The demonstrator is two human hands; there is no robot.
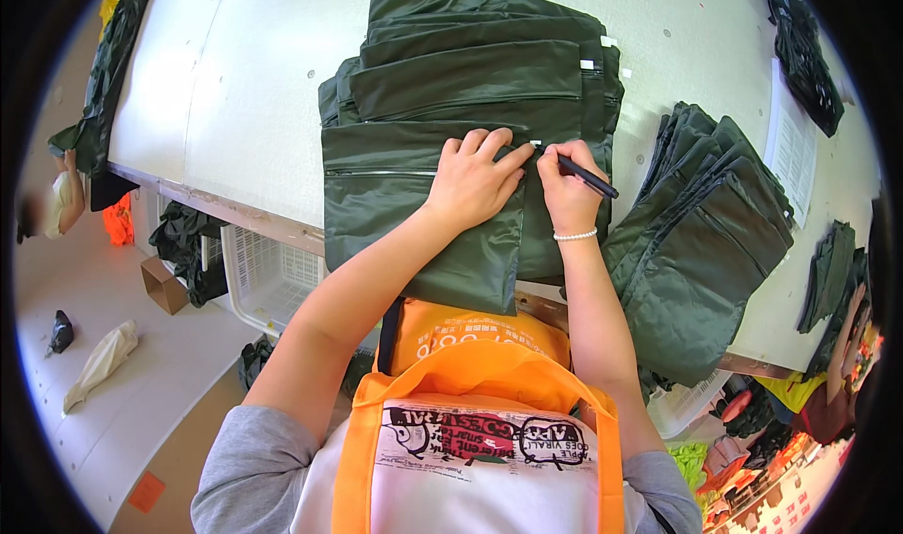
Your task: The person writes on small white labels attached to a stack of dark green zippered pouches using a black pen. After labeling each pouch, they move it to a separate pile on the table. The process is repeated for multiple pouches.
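In front of me lies a dark green fabric piece with a zipper [376, 214], on top of a stack of similar folded pieces [470, 73]. My left hand [473, 181] rests on its right part, palm down, fingers stretched out. In my right hand [569, 193], the fingers pinch a black pen [591, 176]. The pen's tip is at a small white label [536, 143] by the piece's upper right corner, close to my left fingertips. Other white labels [587, 64] stick out from pieces farther up the stack.
To the right, a second pile of dark green pieces [705, 223] overhangs the edge of the white table [245, 92]. A printed sheet [792, 143] lies beyond it. Below the table stands a white plastic basket [268, 270]. Other people's arms show at far left and far right.
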